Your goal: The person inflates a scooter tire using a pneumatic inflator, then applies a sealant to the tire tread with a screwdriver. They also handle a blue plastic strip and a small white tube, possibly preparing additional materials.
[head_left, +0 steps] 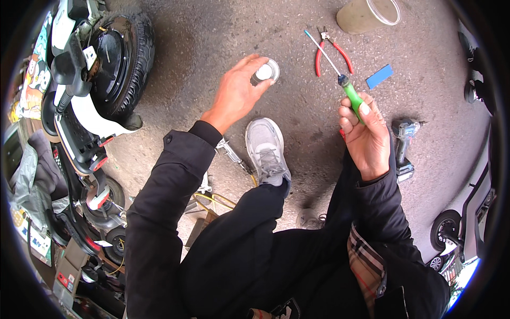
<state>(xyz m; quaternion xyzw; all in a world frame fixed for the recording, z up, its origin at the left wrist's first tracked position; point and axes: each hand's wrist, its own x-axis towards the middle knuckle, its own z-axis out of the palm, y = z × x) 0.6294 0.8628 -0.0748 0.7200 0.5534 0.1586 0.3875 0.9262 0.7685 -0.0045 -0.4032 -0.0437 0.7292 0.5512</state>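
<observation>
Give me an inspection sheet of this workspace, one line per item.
Surface: rough grey-brown pavement, darker patches in places.
Things in hand: round container with a white disc at its top; green-handled tool with a long thin shaft.
Clutter: red-handled pliers, blue block, translucent tub, cordless power tool, metal tool near the shoe.
Hands: left grips the container; right holds the green-handled tool, shaft pointing up-left in the picture.
Cables: yellow hose or cable beside the leg; ends unclear.
Surroundings: scooter with a thick-treaded tyre at left; vehicle wheel at right.
</observation>
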